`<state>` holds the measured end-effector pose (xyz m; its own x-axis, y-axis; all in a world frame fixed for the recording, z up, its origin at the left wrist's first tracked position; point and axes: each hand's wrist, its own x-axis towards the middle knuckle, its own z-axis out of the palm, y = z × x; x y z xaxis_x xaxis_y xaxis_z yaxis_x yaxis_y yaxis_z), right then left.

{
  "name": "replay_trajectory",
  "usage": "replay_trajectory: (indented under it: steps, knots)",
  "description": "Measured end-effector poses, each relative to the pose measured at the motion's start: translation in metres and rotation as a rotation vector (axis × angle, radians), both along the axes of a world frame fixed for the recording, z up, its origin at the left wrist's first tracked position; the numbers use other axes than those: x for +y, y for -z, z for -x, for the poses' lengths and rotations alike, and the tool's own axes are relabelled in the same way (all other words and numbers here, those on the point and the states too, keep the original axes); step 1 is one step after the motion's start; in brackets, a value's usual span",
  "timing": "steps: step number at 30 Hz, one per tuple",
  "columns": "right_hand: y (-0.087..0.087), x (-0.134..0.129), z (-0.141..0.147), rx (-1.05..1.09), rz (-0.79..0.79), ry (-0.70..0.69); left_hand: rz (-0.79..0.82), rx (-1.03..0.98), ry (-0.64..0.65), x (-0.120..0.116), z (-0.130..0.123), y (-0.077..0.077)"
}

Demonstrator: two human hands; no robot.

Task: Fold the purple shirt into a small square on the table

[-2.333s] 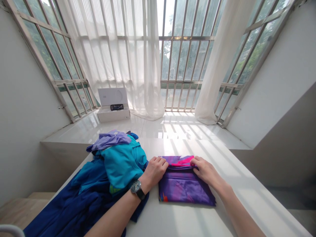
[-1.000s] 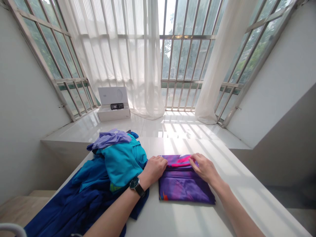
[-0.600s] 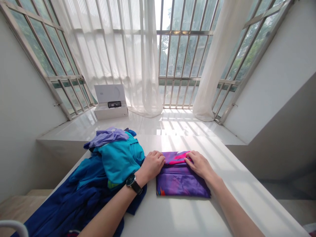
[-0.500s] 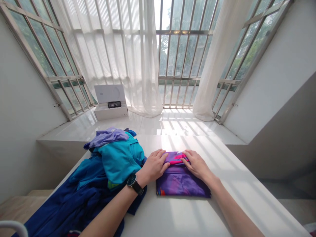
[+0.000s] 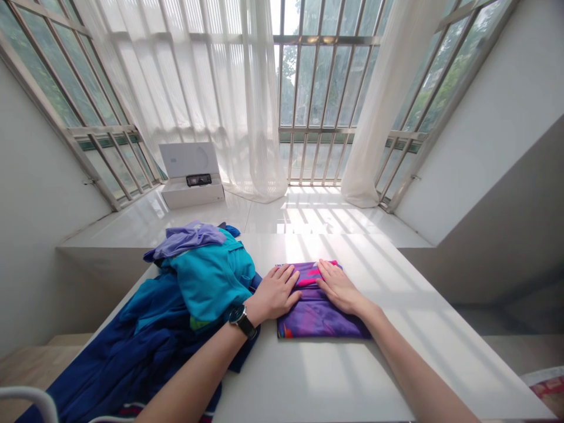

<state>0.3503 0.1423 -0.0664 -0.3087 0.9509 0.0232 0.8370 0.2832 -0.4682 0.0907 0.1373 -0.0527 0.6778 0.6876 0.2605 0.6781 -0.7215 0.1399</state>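
A folded purple garment (image 5: 318, 312) with a pink and orange print lies flat on the white table (image 5: 335, 376). My left hand (image 5: 275, 292) rests palm down on its left edge, fingers spread, and my right hand (image 5: 337, 288) lies flat on its upper right part. Neither hand grips the cloth. Just left of my left hand is a heaped pile of clothes: a teal garment (image 5: 211, 282), a lilac piece (image 5: 185, 239) on top and navy cloth (image 5: 132, 358) spilling toward the table's near left. A black-strapped wristwatch (image 5: 241, 321) sits on my left wrist.
Beyond the table, a white open box (image 5: 191, 197) with a small black object (image 5: 198, 180) stands on a glossy white ledge (image 5: 308, 217). Sheer white curtains (image 5: 259, 117) and barred windows fill the back. A curved metal rail (image 5: 30, 399) shows at the lower left.
My right hand has slid left toward my left hand along the folded garment, and both now lie flatter on it. The whole scene sits slightly higher and further left in view.
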Motion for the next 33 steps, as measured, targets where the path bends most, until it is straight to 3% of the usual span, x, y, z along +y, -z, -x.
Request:
replay_trajectory:
  steps: [5, 7, 9, 13, 18, 21, 28, 33]
  knots:
    - [-0.022, 0.010, -0.023, 0.584, -0.052, 0.274, 0.084, -0.252, -0.085, 0.007, 0.011, -0.021]
    - [-0.032, 0.013, -0.032, 0.726, -0.065, 0.397, 0.112, -0.264, -0.116, 0.008, 0.016, -0.032]
    - [-0.041, 0.012, -0.036, 0.771, -0.043, 0.433, 0.137, -0.212, -0.104, 0.006, 0.020, -0.039]
    - [-0.056, 0.000, -0.031, 0.634, 0.043, 0.225, 0.188, -0.107, 0.028, 0.000, 0.022, -0.044]
    - [-0.069, -0.017, -0.023, 0.366, 0.266, -0.083, 0.186, -0.005, 0.136, -0.003, 0.021, -0.043]
    - [-0.074, -0.023, -0.020, 0.283, 0.365, -0.131, 0.185, 0.019, 0.150, -0.002, 0.021, -0.044]
    - [-0.071, -0.030, -0.013, 0.105, 0.372, -0.122, 0.245, 0.047, 0.158, -0.003, 0.018, -0.044]
    - [-0.070, -0.029, -0.008, 0.055, 0.400, -0.239, 0.260, 0.036, 0.186, -0.003, 0.017, -0.043]
